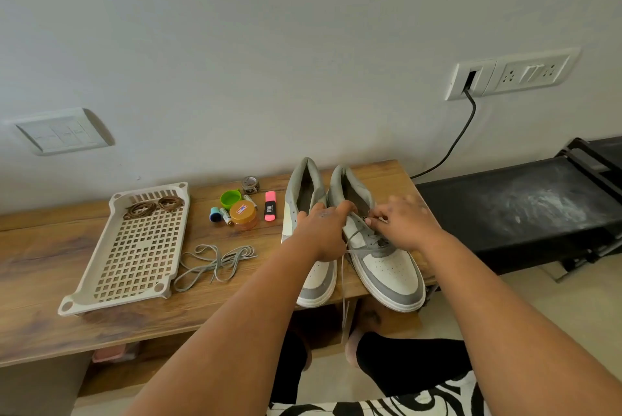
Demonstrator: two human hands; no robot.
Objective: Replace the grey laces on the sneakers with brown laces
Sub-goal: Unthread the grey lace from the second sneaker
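Your left hand (321, 230) grips the right sneaker (377, 247) at its tongue while your right hand (404, 223) pinches the grey lace (361, 235) near the top eyelets. That lace looks soft and limp, so pull close to each eyelet. The brown laces (153, 207) wait in the tray (134, 247), well left of the sneaker.

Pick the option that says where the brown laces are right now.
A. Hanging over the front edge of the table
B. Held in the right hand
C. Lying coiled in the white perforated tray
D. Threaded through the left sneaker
C: the brown laces lie coiled at the far end of the white perforated tray, untouched, while both hands work at the grey lace on the right sneaker.
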